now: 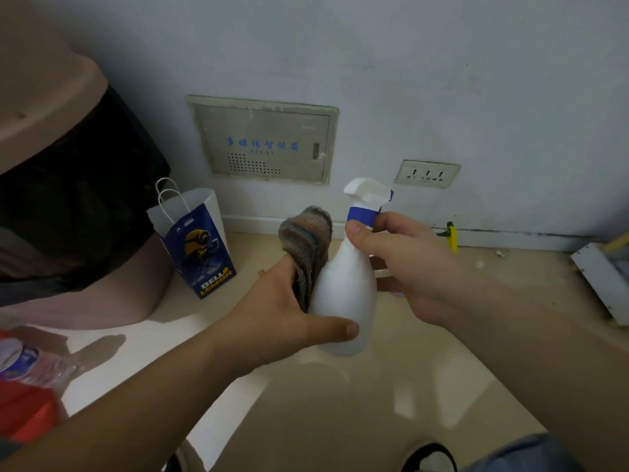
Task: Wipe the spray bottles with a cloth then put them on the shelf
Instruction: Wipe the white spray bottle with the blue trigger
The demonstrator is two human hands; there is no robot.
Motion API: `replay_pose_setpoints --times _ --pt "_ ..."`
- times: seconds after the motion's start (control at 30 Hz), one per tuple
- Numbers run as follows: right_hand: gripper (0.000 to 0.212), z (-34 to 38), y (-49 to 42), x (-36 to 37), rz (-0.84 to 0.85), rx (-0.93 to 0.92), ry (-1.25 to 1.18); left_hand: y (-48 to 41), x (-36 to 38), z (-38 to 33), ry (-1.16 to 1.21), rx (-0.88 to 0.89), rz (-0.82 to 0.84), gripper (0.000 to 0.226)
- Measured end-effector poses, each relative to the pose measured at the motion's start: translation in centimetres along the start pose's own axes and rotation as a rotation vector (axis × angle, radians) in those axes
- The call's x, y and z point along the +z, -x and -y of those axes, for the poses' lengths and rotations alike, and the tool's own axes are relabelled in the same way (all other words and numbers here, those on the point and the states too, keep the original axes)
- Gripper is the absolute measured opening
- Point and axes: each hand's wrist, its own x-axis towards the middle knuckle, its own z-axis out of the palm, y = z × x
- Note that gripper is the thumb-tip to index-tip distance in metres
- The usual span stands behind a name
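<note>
Gripping the spray bottle (343,294) at its neck, the right hand (401,264) has its thumb just under the blue collar and its fingers curled round the far side. The bottle is white, roughly upright and held in the air above the floor (340,420). Its white trigger head is at 12 o'clock, with the blue-tipped nozzle pointing toward 3 o'clock.

The left hand (272,311) comes in from 8 o'clock and holds the cloth (308,240) against the bottle's left side, thumb laid across the lower body. Its fingers are hidden behind the cloth. The cloth is grey-brown and folded, and sticks up past the bottle's shoulder at 10–11 o'clock.

Writing:
- The paper bag (197,247) on the floor at 9–10 o'clock is blue and white with white handles, a yellow cartoon figure and "BELL LEMON".
- The wall panel (263,141) at 11 o'clock has blue characters, 多媒体智能箱. The code line under them is too blurred to read.
- The water bottle (30,366) at 8 o'clock, by the frame edge, has a blue-white label that is unreadable.

A wall socket (427,173) is at 1 o'clock. A pink bin (68,165) with a black liner is at 9–10 o'clock, behind the bag. A small yellow-green item (451,235) lies by the skirting at 2 o'clock. A shoe (429,454) is at 5–6 o'clock.
</note>
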Motion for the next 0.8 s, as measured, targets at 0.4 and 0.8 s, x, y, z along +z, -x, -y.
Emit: replay_pose_setpoints --times 0.4,0.8 --pt "0.023 -1.5 0.4 1.5 0.029 0.092 -0.139 2.2 3.7 2.0 -0.659 0.343 -0.262 0.028" --pt "0.017 -3.1 0.9 3.8 0.022 0.176 -0.135 2.3 3.7 2.1 -0.647 0.064 -0.225 0.050"
